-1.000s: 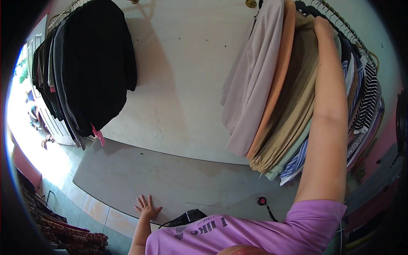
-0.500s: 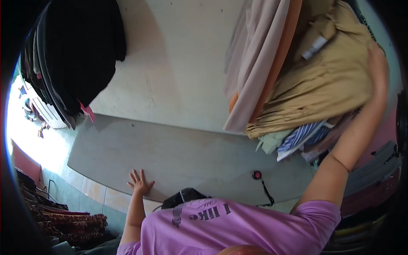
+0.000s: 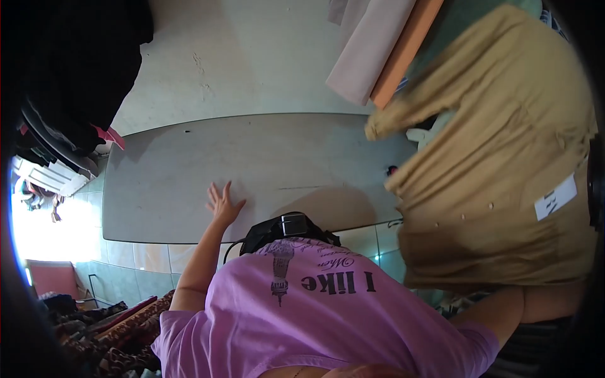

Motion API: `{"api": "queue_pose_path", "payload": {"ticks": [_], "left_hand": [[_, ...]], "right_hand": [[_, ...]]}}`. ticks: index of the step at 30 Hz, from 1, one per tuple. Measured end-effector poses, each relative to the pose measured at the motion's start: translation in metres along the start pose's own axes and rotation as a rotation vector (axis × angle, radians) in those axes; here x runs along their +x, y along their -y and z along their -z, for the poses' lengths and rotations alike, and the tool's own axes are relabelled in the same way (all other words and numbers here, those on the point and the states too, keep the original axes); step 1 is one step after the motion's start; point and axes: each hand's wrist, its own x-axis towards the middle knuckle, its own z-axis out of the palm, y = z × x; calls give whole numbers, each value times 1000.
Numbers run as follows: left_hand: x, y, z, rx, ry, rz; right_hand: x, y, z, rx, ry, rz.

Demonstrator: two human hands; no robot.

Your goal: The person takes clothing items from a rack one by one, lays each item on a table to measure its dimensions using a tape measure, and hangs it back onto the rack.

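Observation:
My left hand rests on the grey board with its fingers spread and nothing in it. A tan long-sleeved garment with buttons and a white printed tag hangs spread out on the right. It covers my right hand, and only part of the right arm shows below its lower edge. A pale pink garment and an orange one hang just left of the tan garment.
Black clothes hang at the upper left, a pink piece at their lower edge. Patterned dark fabrics lie at the lower left. A black pouch sits at my waist. Beyond the board is a pale wall.
The tan garment has come away from the hanging clothes and swung right and down with my right arm. The view has tilted downward. My left hand has stayed spread on the board.

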Motion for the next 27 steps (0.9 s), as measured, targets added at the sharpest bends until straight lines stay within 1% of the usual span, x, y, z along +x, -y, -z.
{"api": "queue_pose_path", "payload": {"ticks": [1,3,5,7,8,9,10,11,12,13,14,15,16,18,19,20,21,22,23,25,27], "left_hand": [[8,-6,3,-35,-56,-111],[28,-19,7,-108,-214,-438],[31,-58,33,-262,-170,-663],[25,-99,57,-469,-31,-848],[21,-118,68,-562,82,-920],[16,-136,78,-652,199,-990],[8,-151,84,-645,212,-1004],[-1,-166,90,-829,376,-1076],[-8,-176,91,-1010,544,-1135],[-15,-183,86,-1002,553,-1138],[-22,-187,81,-1081,648,-1126],[-26,-186,79,-1159,741,-1108],[-24,-181,75,-1152,743,-1102],[-18,-168,59,-717,852,-911],[-12,-158,53,-714,849,-901],[-6,-143,48,-566,853,-800],[1,-126,46,-423,851,-695],[1,-107,46,-500,801,-662],[-1,-85,49,-574,746,-631],[-5,-42,60,-649,658,-572],[-23,-6,80,-726,591,-468]], "right_hand": [[-6,-4,12,19,31,-67],[-15,-10,32,70,105,-202],[-23,-17,45,139,185,-339],[-34,-15,46,238,271,-452],[-40,-12,40,296,327,-490],[-52,-10,33,479,313,-556],[-54,2,23,525,464,-458],[-53,13,11,571,616,-354],[-63,15,-6,570,613,-369],[-76,13,-28,637,630,-308],[-86,14,-49,706,646,-243],[-89,25,-64,802,743,-270],[-96,36,-81,805,743,-253],[-108,57,-111,840,780,-243],[-114,65,-125,892,791,-240],[-122,69,-141,945,804,-234],[-138,62,-162,934,786,-232],[-142,74,-172,941,832,-180],[-161,70,-191,950,849,-260],[-181,89,-216,1033,956,-304],[-197,107,-244,1152,989,-234]]}}
